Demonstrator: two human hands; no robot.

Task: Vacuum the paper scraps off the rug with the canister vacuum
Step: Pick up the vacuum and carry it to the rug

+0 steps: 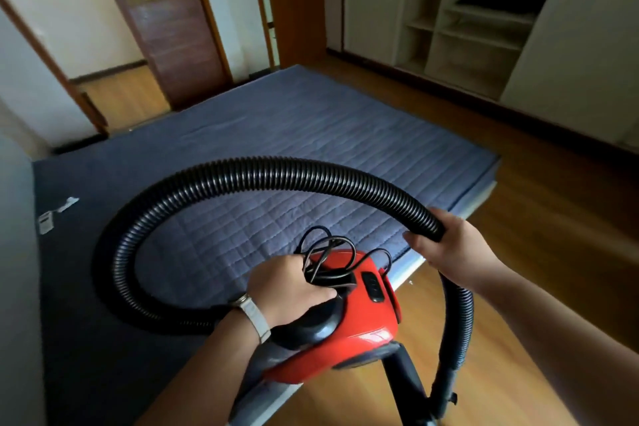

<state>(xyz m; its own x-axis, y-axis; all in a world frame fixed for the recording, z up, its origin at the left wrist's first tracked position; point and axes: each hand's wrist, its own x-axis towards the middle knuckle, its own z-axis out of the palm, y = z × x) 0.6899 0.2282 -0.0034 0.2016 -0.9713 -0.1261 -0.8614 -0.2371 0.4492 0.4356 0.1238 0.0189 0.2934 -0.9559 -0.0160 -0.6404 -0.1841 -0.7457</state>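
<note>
Our left grip (287,289) clasps the vacuum (366,322) and its cord (328,251); our right grip (449,247) curls round the hose (262,171) over the rug (276,121).

Home bedroom: open wardrobe (480,34), wood floor (553,190)

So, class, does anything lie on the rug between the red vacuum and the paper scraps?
Nothing visible does: bare rug separates the vacuum from the paper scraps at the left edge. Only its own hose loops across.

The room is dim, with soft light. A bright shine sits on the red vacuum (373,335). Walls (20,252) bend at the frame edges. The far door (166,17) looks blurry.
</note>
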